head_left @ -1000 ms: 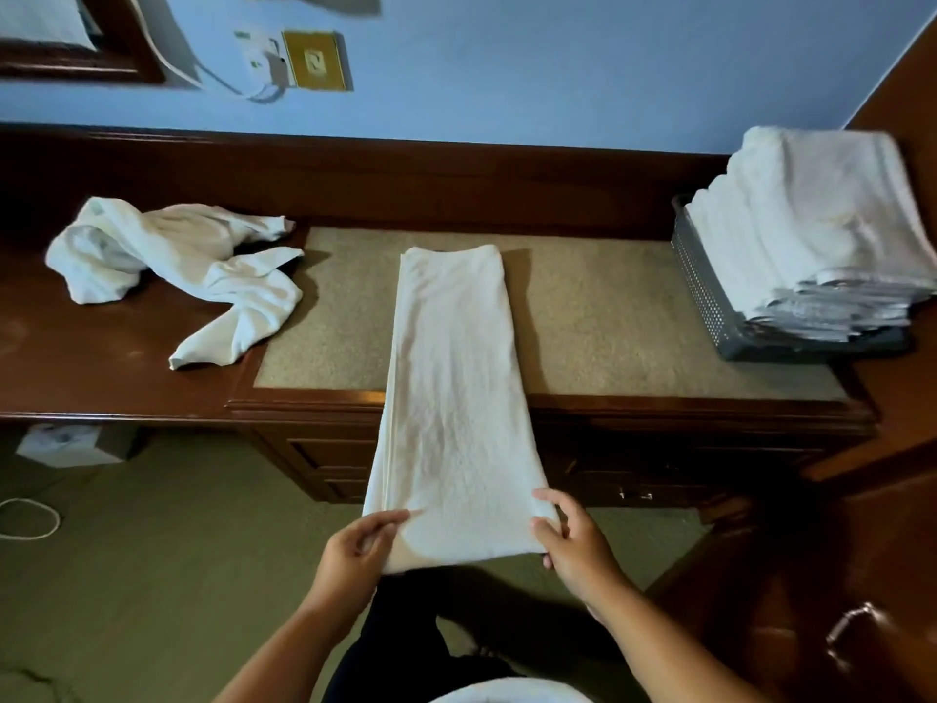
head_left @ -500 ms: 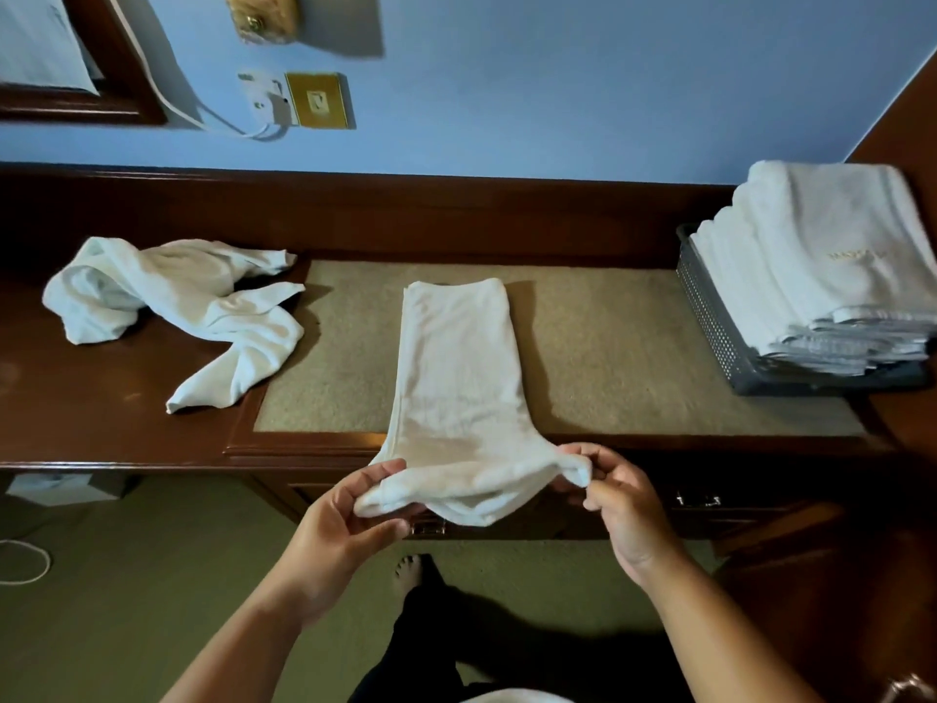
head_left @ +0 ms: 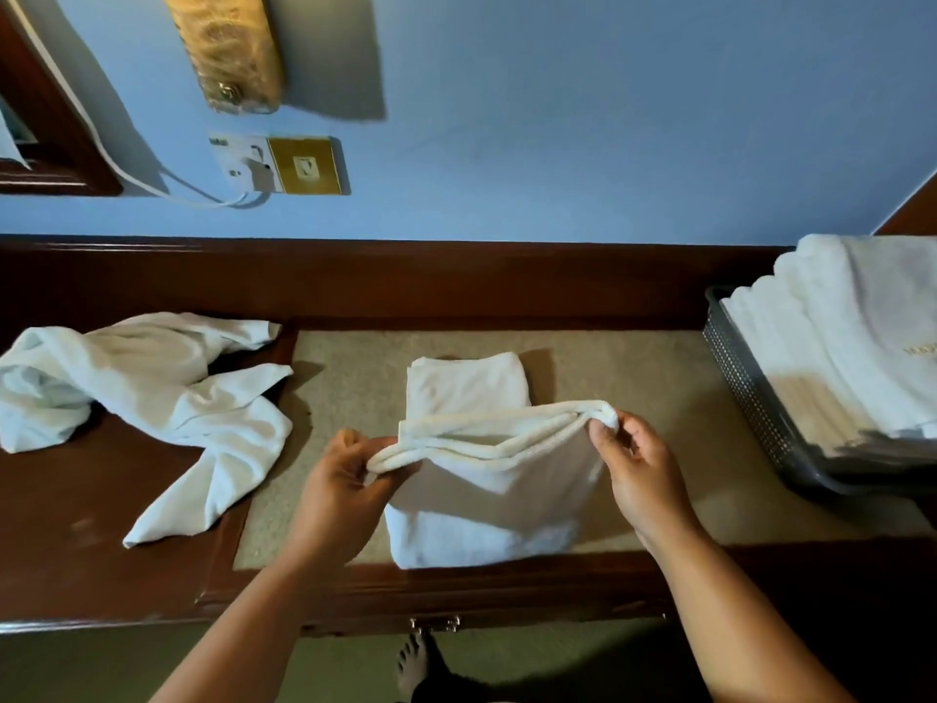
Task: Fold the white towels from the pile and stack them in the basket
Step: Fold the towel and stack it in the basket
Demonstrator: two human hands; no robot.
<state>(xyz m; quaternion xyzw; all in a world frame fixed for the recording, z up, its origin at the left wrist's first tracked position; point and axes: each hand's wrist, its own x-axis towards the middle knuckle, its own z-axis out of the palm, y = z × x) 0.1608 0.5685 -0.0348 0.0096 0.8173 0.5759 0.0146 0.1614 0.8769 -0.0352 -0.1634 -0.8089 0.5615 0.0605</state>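
A white towel [head_left: 487, 499] lies folded lengthwise on the beige inlay of the desk, and its near end is doubled back over the middle. My left hand [head_left: 345, 494] pinches the left corner of that raised edge. My right hand [head_left: 634, 469] pinches the right corner. The far end of the towel rests flat beyond the raised edge. A crumpled pile of white towels [head_left: 137, 398] sits on the dark wood at the left. At the right edge stands a grey mesh basket [head_left: 745, 393] with a tall stack of folded white towels [head_left: 852, 347] in it.
The wooden desk [head_left: 76, 550] has a raised back rail against a blue wall. A wall socket [head_left: 284, 164] with a white cable is above the pile. My bare foot [head_left: 413, 662] shows on the floor under the desk's front edge.
Both hands have lifted the towel's hanging near end from below the desk edge and carried it forward over the desk, so the towel is now doubled over. The camera has moved closer.
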